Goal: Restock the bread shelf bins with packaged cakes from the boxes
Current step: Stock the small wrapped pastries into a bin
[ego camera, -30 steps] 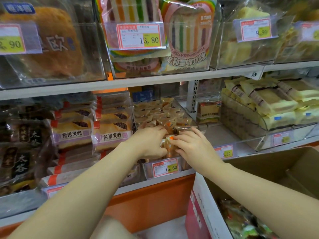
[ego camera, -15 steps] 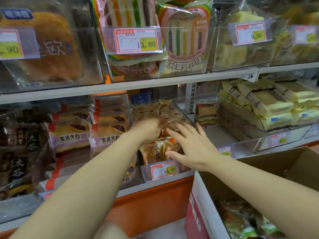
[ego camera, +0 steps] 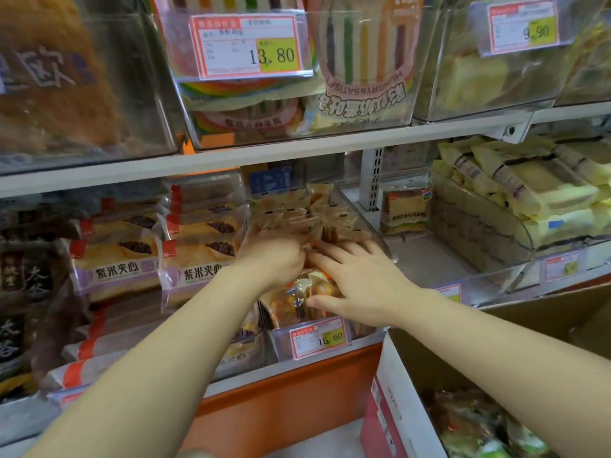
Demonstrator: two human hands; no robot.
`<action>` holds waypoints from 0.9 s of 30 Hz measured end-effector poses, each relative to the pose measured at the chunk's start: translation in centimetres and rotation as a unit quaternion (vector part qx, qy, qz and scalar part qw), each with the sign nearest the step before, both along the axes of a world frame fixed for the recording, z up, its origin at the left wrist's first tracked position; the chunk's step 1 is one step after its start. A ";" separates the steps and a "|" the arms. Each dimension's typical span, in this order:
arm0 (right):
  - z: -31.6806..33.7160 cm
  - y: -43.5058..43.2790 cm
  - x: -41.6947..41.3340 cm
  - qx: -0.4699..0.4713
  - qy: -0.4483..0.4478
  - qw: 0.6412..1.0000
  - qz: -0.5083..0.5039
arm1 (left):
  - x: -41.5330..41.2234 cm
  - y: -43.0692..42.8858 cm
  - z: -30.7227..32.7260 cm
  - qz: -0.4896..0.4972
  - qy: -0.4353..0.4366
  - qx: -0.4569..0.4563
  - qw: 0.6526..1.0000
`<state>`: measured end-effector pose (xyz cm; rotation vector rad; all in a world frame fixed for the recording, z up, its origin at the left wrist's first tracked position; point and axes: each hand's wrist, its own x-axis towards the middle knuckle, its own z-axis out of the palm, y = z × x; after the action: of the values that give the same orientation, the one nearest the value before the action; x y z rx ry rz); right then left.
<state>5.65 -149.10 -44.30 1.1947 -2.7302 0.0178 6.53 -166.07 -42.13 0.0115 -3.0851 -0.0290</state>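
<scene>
A clear plastic bin (ego camera: 360, 211) on the middle shelf, tagged 15.60, holds several small cakes in brown-gold wrappers (ego camera: 291, 209). More of these cakes (ego camera: 297, 302) stand at its front. My left hand (ego camera: 274, 256) is inside the bin on the left, fingers bent over the packets and blurred by motion. My right hand (ego camera: 357, 279) lies flat beside it, fingers spread and straight, pressing on the packets. At the lower right, an open cardboard box (ego camera: 396, 385) holds more packaged cakes (ego camera: 479, 424).
Left of the bin lie stacked purple-rice sandwich breads (ego camera: 195, 269) and dark packets (ego camera: 23, 292). Right of it is a bare shelf section with one bread pack (ego camera: 405, 206), then a bin of yellow cakes (ego camera: 529, 200). The upper shelf (ego camera: 297, 147) carries rainbow toast (ego camera: 360, 61).
Both hands have pushed deeper into the bin. My right hand went from pinching a packet at the front to lying flat with spread fingers. The camera has moved closer.
</scene>
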 end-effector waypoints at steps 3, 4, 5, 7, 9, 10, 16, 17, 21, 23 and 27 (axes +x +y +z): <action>0.5 0.4 -0.3 0.017 -0.017 1.000 0.018 | 0.3 0.5 1.1 0.025 -0.026 0.048 0.998; 0.9 0.8 -0.2 0.008 -0.031 0.999 0.023 | 0.2 0.8 1.6 0.033 -0.015 0.064 0.997; 1.2 1.3 -0.1 -0.019 -0.041 0.999 0.019 | 0.3 1.2 2.1 0.038 0.003 0.075 0.996; 1.4 2.3 0.3 -0.107 -0.047 0.993 -0.029 | 0.8 2.4 2.6 0.036 0.025 0.089 0.995; 1.1 3.2 0.4 -0.139 -0.039 0.985 -0.094 | 1.8 3.7 2.1 0.011 0.023 0.076 0.997; 0.6 3.5 0.4 -0.124 -0.034 0.986 -0.111 | 2.2 4.2 1.5 -0.001 0.013 0.058 0.998; -0.9 4.3 -2.0 -0.030 -0.021 0.996 -0.079 | 2.4 3.6 -1.5 -0.024 0.049 -0.011 0.998; -0.7 4.3 -2.5 -0.019 -0.015 0.997 -0.067 | 2.2 3.5 -1.7 -0.024 0.059 -0.022 0.998; -0.5 4.1 -3.8 0.021 0.013 0.999 -0.039 | 2.0 3.9 -2.0 0.004 0.064 -0.064 0.996; -0.2 4.1 -3.4 0.028 0.025 0.999 -0.035 | 2.0 4.3 -1.9 0.015 0.053 -0.066 0.996; 1.7 4.3 -2.2 -0.043 -0.015 0.998 -0.047 | 2.1 4.2 -1.0 0.000 0.021 -0.024 0.999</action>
<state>3.41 -144.80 -42.60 1.0504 -2.7776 0.1426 8.66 -161.91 -43.18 0.0094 -3.0419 0.0451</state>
